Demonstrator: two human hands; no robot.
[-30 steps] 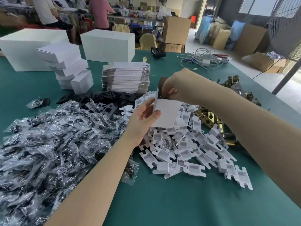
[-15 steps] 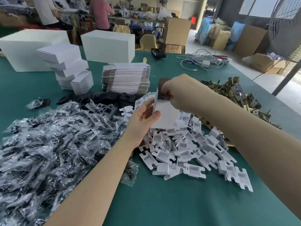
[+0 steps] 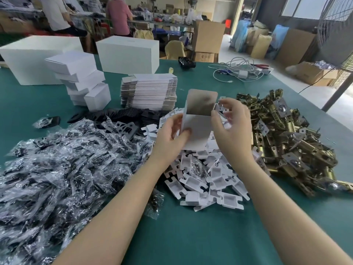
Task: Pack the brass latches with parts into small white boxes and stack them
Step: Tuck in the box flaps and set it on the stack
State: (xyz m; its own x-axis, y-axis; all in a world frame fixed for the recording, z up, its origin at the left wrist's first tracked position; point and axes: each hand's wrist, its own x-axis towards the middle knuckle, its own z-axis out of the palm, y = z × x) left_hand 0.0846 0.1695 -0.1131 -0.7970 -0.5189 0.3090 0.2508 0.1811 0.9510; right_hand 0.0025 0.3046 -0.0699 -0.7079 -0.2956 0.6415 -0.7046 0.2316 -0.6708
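Holding the small white cardboard box [image 3: 194, 131] upright, left hand [image 3: 170, 138] grips it; right-hand fingers [image 3: 227, 111], loosely spread, should tuck the side flap squarely.

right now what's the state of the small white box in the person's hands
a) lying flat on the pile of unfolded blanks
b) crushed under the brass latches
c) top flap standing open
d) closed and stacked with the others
c: the small white box is held upright by the left hand, its top flap raised and the opening uncovered, while the right hand is at its side flap.
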